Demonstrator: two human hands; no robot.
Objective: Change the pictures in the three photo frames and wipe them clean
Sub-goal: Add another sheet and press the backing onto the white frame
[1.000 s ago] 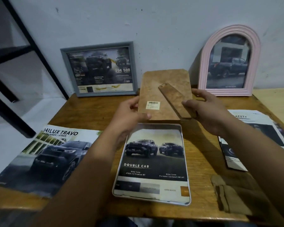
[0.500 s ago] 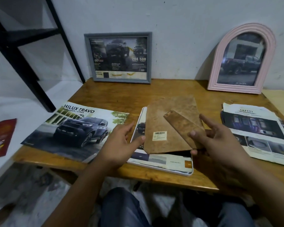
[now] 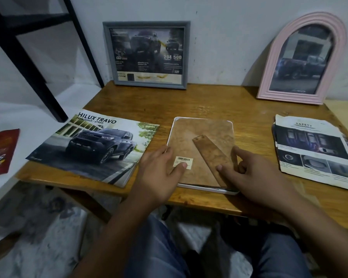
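With the backing board (image 3: 201, 149) laid over the white frame (image 3: 204, 190), which lies face down near the front edge of the wooden table (image 3: 209, 105), the step in hand is seating and locking the back.

Left hand (image 3: 161, 173): flat, fingers together, lying on the board's near-left corner; thumb tip touches the barcode sticker (image 3: 184, 161). It grips nothing.

Right hand (image 3: 255, 173): spread open, one fingertip pressing the lower end of the stand leg (image 3: 211, 157), the rest resting by the board's right edge. It grips nothing either.

White rim shows along the top, left and front of the board, so the board looks roughly centred. I cannot tell whether it has dropped fully into the recess. No tabs or clips are visible to me.

My notes for doing this well:
- Press evenly at opposite corners, not the middle, so the picture beneath does not shift or crease.
- Keep the stand leg flat while pressing; it lies diagonal and could lever the board up.
- Check the front-right corner, where a dark edge peeks out; possibly the print sticking out.

The grey frame (image 3: 147, 55) and pink arched frame (image 3: 301, 59) lean on the wall at the back, both already holding truck pictures. A brochure (image 3: 92, 149) lies left of the white frame, a safety leaflet (image 3: 313, 149) right. I see no cloth, so I judge wiping is not yet begun.
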